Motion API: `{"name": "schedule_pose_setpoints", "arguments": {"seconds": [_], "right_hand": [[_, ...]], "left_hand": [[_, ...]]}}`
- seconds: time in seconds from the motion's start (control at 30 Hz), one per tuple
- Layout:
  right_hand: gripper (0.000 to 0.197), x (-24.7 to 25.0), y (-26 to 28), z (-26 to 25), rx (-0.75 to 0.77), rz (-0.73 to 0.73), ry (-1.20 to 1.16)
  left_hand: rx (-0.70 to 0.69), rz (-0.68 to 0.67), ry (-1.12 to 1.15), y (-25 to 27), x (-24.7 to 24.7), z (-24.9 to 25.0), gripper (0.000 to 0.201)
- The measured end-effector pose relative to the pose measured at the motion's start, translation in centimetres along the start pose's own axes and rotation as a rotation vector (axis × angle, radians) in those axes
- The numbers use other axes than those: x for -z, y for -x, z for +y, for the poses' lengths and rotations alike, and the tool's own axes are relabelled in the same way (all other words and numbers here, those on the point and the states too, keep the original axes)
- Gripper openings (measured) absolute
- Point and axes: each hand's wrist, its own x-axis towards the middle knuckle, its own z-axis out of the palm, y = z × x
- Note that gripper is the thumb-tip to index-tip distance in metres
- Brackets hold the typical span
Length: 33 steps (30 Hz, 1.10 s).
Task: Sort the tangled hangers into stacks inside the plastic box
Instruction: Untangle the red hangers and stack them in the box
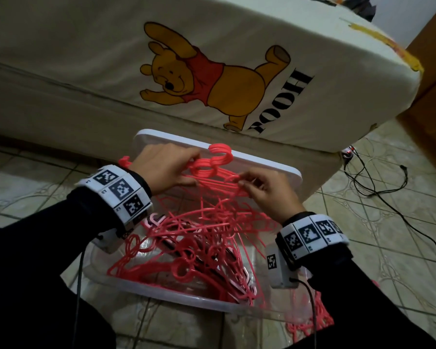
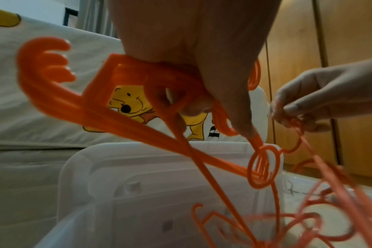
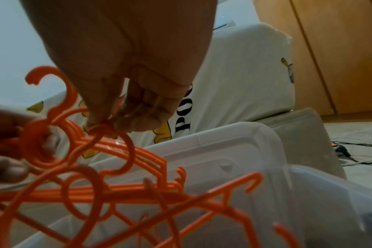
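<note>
The fingers [image 2: 238, 104] of the left hand [image 1: 161, 165] are curled around a bundle of hangers [image 1: 212, 170], hooks lined up together, held above the plastic box [image 1: 161, 293]. The right hand [image 1: 267, 195] pinches the round loop of 1 hanger [image 3: 108, 134] just beside that bundle. Both wrists wear white bands with black square marks. The hangers are thin and pink-orange; a tangled pile [image 1: 199, 243] fills the clear box below the hands. The white lid [image 1: 275, 167] leans behind the box against a mattress [image 1: 86, 59] with a yellow bear print. Black cables [image 1: 388, 187] lie on the tiled floor [image 1: 400, 248].
</note>
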Motion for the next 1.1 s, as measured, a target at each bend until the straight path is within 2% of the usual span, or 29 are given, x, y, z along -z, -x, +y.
{"name": "schedule_pose_setpoints", "arguments": {"seconds": [0.17, 0.37, 0.5, 0.6, 0.7, 0.8, 0.87, 0.97, 1.1], "right_hand": [[0.012, 0.3, 0.1, -1.4, 0.052, 0.051, -0.149], [0.01, -0.4, 0.2, -2.3, 0.071, -0.054, -0.159], [0.008, -0.3, 0.4, -1.6, 0.016, -0.053, -0.132], [0.008, 0.3, 0.3, -1.3, -0.026, 0.009, -0.16], [0.009, 0.9, 0.1, -1.5, 0.012, 0.107, -0.166], [0.007, 1.2, 0.0, -1.9, 0.078, 0.186, -0.107], [0.009, 1.2, 0.0, -2.2, 0.117, 0.214, -0.071], [0.012, 1.2, 0.0, -2.4, 0.171, 0.246, -0.043], [0.012, 1.0, 0.0, -2.2, 0.165, 0.246, -0.117]], "left_hand": [[0.028, -0.132, 0.091, -0.1, -0.3, -0.4, 0.038], [0.021, -0.221, 0.075, -0.2, -0.8, -0.1, 0.032], [0.063, -0.197, 0.03, -0.4, -0.8, -0.3, 0.021], [0.106, -0.155, 0.159, -0.7, -0.6, -0.4, 0.021], [0.137, -0.151, 0.354, -0.8, -0.4, 0.0, 0.026], [0.132, -0.18, 0.468, -0.8, -0.5, 0.8, 0.051], [0.124, -0.221, 0.48, -0.7, -0.5, 1.3, 0.06], [0.1, -0.262, 0.416, -0.6, -0.6, 1.6, 0.05], [0.05, -0.229, 0.267, -0.6, -0.5, 1.5, 0.027]]}}
